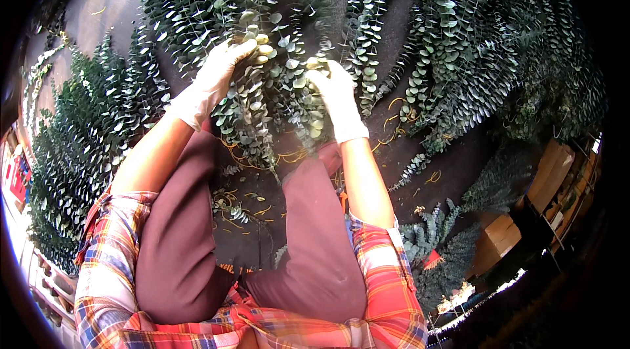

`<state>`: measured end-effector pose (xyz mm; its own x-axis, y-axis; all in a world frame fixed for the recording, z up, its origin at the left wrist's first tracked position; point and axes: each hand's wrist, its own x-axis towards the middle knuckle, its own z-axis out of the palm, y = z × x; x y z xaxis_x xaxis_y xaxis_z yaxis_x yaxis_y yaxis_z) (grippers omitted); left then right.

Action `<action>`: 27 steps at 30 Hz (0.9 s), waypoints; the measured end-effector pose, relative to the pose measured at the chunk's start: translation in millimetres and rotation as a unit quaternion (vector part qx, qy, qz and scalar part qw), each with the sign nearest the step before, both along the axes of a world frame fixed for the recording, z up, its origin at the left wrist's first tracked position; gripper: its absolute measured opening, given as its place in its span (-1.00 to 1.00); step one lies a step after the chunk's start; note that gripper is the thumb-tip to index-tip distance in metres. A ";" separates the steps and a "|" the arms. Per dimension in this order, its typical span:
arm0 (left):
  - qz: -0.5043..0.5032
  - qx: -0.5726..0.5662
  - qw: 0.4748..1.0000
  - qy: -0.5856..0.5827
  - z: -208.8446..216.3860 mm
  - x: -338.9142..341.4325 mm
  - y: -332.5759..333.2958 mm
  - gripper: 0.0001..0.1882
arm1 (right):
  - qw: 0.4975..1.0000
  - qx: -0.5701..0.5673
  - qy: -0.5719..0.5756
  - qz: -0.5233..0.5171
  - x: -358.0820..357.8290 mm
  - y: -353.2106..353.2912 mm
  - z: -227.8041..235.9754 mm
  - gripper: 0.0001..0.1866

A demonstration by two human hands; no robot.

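Observation:
My left hand (213,76), in a pale glove, grips the leafy tip of a eucalyptus stem (252,96) at the upper middle. My right hand (338,96), also gloved, closes on another eucalyptus sprig (308,112) just to its left. Both stems hang down between the hands toward my knees. My legs in maroon trousers (177,237) and my plaid sleeves fill the lower part of the view.
Piles of cut eucalyptus branches lie all around: left (85,145), top (197,1) and right (472,66). Yellow rubber bands (292,155) and leaf scraps litter the dark ground. Cardboard boxes (551,172) stand at the right, red-handled cutters (433,260) beside my right knee.

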<state>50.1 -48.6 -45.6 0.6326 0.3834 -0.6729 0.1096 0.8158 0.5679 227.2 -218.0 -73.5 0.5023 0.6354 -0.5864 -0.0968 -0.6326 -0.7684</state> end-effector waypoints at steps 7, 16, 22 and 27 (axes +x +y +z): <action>-0.021 -0.032 0.999 -0.026 -0.1 5.3 -5.8 -0.59 | 0.983 -0.056 0.171 0.048 6.1 26.2 -13.8 -0.65; -0.086 0.013 0.996 -0.026 -13.1 8.9 -16.5 -0.58 | 0.989 0.025 0.144 0.028 3.5 20.6 34.8 -0.69; -0.086 0.027 0.993 -0.076 -22.8 -4.3 -25.3 -0.48 | 0.958 0.011 -0.207 0.201 -40.4 40.3 70.1 -0.60; -0.053 -0.042 0.998 -0.007 22.4 7.7 -16.9 -0.65 | 0.954 0.060 -0.133 0.262 -38.4 31.5 77.7 -0.54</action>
